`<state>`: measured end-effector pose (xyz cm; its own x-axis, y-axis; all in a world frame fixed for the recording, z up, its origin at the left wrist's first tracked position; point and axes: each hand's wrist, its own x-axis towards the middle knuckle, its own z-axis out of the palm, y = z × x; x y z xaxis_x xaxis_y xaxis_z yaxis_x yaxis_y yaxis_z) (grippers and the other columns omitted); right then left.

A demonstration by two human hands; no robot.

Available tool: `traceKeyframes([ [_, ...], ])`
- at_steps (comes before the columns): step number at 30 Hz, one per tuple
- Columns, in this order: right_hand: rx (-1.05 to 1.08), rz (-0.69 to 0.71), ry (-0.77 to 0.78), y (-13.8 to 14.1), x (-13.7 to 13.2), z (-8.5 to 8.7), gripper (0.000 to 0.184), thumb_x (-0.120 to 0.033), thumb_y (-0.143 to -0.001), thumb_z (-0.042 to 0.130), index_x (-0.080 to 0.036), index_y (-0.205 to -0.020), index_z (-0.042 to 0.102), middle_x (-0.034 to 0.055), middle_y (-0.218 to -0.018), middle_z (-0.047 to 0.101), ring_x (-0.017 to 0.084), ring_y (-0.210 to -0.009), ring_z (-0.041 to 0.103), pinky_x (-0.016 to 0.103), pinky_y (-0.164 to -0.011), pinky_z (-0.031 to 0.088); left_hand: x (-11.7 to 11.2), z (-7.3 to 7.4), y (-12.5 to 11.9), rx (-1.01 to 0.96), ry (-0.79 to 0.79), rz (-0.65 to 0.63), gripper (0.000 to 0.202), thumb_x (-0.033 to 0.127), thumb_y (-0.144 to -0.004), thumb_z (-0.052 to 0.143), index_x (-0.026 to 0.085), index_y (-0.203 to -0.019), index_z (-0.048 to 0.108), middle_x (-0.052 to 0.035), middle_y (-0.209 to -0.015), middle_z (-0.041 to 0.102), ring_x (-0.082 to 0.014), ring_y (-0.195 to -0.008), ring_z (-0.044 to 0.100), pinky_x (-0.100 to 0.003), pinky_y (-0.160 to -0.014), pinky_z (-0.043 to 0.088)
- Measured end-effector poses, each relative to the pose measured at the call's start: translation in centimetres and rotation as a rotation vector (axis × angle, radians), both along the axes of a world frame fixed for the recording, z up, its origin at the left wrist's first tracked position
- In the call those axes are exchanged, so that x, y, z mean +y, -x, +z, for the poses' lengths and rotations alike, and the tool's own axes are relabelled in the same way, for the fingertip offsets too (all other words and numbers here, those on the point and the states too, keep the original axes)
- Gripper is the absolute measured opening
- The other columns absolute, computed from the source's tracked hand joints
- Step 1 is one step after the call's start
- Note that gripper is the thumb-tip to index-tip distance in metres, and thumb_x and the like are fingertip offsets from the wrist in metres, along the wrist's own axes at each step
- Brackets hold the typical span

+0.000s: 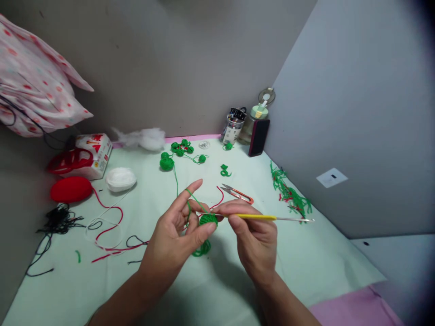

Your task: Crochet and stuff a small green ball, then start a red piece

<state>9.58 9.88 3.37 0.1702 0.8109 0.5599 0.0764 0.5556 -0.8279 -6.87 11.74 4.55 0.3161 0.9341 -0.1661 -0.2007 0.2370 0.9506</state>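
Note:
A small green crochet piece is pinched between the thumb and fingers of my left hand. Green yarn loops over that hand's raised index finger and runs back to a green yarn ball. My right hand grips a crochet hook by its yellow handle, the metal tip reaching left to the top of the crochet piece. Loose green loops hang below the piece. Just beyond my right hand lie thread snips with orange handles.
Red yarn, white yarn and tangled black yarn lie at left, beside a tissue box. Small green balls sit at the back. A pen cup, a bottle and a phone stand near the corner; green scraps lie right.

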Motion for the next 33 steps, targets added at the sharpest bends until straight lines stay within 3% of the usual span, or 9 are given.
traceKeyframes([
  [4,-0.396,-0.120,-0.150,-0.2,-0.8,-0.3,0.025,-0.013,-0.100,0.063,-0.026,-0.115,0.078,0.0063,-0.100,0.077,0.019,-0.088,0.075,0.031,-0.072,0.065,-0.3,0.1,-0.4,-0.081,0.054,0.031,0.081,0.031,-0.082,0.086,0.033,-0.155,0.051,0.0021,-0.090,0.061,-0.0107,-0.074,0.053,-0.022,-0.072,0.049],
  [7,-0.637,-0.212,-0.341,-0.3,-1.3,-0.7,0.039,-0.008,-0.097,0.065,-0.028,-0.129,0.073,0.0078,-0.112,0.077,0.022,-0.100,0.075,0.036,-0.080,0.066,-0.3,0.1,-0.6,-0.258,0.175,-0.055,0.079,0.035,-0.077,0.090,0.028,-0.149,0.059,-0.0005,-0.092,0.065,-0.0113,-0.076,0.057,-0.021,-0.072,0.048],
  [9,-0.543,-0.193,-0.366,-0.3,-1.3,-0.7,0.037,-0.010,-0.099,0.063,-0.027,-0.130,0.073,0.0080,-0.111,0.077,0.022,-0.097,0.075,0.037,-0.077,0.066,-0.3,0.2,-0.7,-0.352,0.270,-0.120,0.074,0.035,-0.077,0.091,0.025,-0.145,0.063,-0.0030,-0.095,0.068,-0.0138,-0.085,0.060,-0.023,-0.080,0.049],
  [12,-0.307,-0.081,-0.250,-0.2,-0.8,-0.1,0.027,-0.017,-0.102,0.060,-0.027,-0.122,0.076,0.0067,-0.103,0.077,0.019,-0.088,0.074,0.033,-0.071,0.064,-0.3,0.2,-0.7,-0.391,0.314,-0.161,0.071,0.030,-0.077,0.090,0.027,-0.143,0.065,-0.0023,-0.092,0.068,-0.0157,-0.090,0.061,-0.025,-0.084,0.047],
  [22,0.043,-0.017,-0.041,-0.5,-0.3,-0.4,0.014,-0.024,-0.101,0.064,-0.025,-0.102,0.079,0.0043,-0.085,0.075,0.019,-0.074,0.069,0.035,-0.064,0.060,0.2,0.8,-0.2,-0.300,0.263,-0.093,0.076,0.028,-0.077,0.090,0.025,-0.147,0.061,-0.0004,-0.090,0.067,-0.0125,-0.082,0.054,-0.024,-0.077,0.043],
  [33,0.163,0.098,0.026,-0.9,0.2,-0.5,0.013,-0.027,-0.099,0.067,-0.022,-0.101,0.079,0.0053,-0.086,0.075,0.017,-0.069,0.069,0.033,-0.062,0.061,0.4,0.4,0.0,-0.273,0.208,-0.102,0.065,0.028,-0.080,0.088,0.029,-0.141,0.067,0.0014,-0.087,0.062,-0.0121,-0.081,0.055,-0.024,-0.076,0.045],
])
